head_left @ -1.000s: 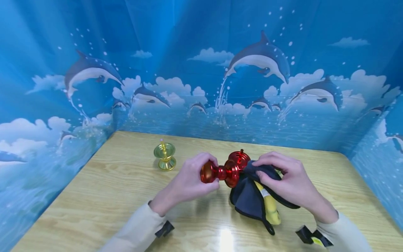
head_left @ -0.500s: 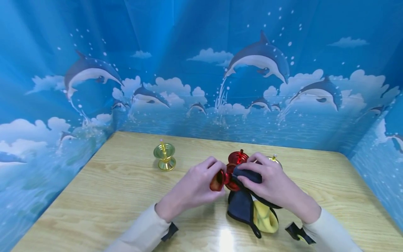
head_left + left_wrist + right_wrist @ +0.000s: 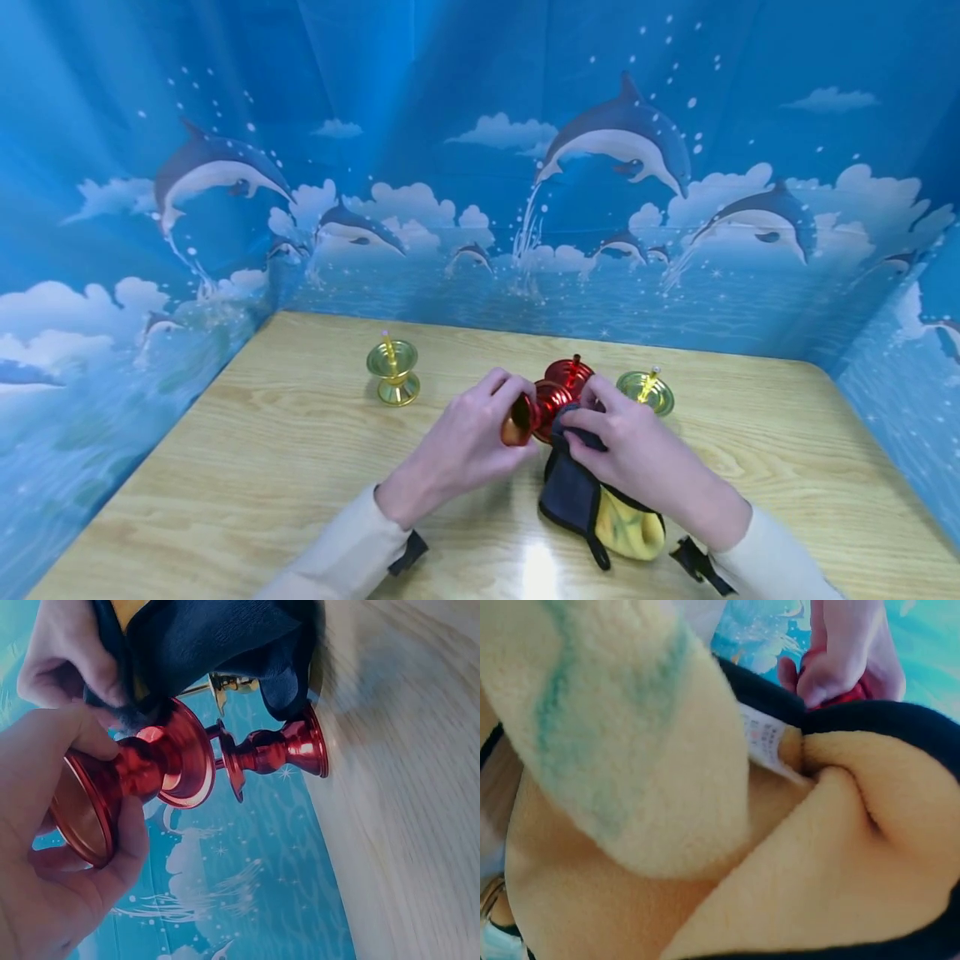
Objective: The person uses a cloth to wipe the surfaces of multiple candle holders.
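Note:
My left hand (image 3: 476,433) grips a shiny red metal candlestick (image 3: 139,769) by its flared foot, holding it tilted over the table. In the left wrist view, thumb and fingers wrap around the foot and lower stem. My right hand (image 3: 630,446) pinches a cloth (image 3: 570,496), dark on one side with yellow fleece on the other, against the candlestick's cup end. The cloth's lower part hangs toward the table. Its fleece and a white label (image 3: 763,736) fill much of the right wrist view. Right fingertips are partly hidden by the cloth.
Another red candlestick (image 3: 266,752) stands upright just behind the held one. One gold candlestick (image 3: 397,389) stands at the back left of the wooden table (image 3: 247,467); a second gold one (image 3: 660,397) is behind my right hand. A blue dolphin backdrop (image 3: 450,150) borders the table.
My right hand has moved left with the cloth, up to the candlestick's cup, uncovering the right gold candlestick. The left hand has shifted slightly right and turned the candlestick's foot toward me.

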Available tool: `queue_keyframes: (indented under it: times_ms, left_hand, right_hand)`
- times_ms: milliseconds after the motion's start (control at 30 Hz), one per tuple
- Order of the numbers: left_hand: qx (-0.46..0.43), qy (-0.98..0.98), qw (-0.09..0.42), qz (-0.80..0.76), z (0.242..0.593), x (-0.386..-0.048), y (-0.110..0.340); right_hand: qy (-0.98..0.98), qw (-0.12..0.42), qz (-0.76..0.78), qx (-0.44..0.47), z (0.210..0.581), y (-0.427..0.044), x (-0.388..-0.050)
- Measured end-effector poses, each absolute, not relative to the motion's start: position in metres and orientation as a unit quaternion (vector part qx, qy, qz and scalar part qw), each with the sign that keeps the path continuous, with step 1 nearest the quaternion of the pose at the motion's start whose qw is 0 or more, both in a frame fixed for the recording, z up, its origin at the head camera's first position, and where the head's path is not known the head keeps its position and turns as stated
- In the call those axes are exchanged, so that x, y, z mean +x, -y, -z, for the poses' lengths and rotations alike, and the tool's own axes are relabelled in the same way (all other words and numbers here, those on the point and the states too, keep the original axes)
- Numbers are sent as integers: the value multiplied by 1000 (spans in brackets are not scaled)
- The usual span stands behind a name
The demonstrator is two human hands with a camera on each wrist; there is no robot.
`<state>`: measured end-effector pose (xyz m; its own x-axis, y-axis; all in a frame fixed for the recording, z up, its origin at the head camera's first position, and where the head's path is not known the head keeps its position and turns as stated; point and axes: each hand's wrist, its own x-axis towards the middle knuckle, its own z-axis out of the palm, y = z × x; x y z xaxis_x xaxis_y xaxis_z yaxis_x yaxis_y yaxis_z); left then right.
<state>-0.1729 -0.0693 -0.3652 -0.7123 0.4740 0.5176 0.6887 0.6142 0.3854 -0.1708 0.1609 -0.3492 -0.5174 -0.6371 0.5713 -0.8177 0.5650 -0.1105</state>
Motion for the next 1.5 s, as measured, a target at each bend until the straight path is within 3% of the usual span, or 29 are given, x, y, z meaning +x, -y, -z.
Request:
queue_keyframes:
  times_ms: [267,567,1000,1167,1333,1500]
  left_hand:
    - [-301,879,194,315,363,-176,68]
    - [-331,879,208,272,360,-176,69]
    - [-426,860,184,212,359,-176,75]
    - [-437,849,156,254,359,-178,80]
    - [-404,834,113,358,363,-181,80]
    - [-280,838,90,459,365,-181,73]
  right_hand:
    - [863,245,-141,418,351,-154,-164]
    - [873,258,-129,393,349,-153,-165]
    - [848,285,-167,414,345,-161,-173]
    - [836,278,-213,423,344,-165,-178]
    - [826,265,-250,431,343,-170,-179]
    - [811,276,-266,442,344,-173,-178]
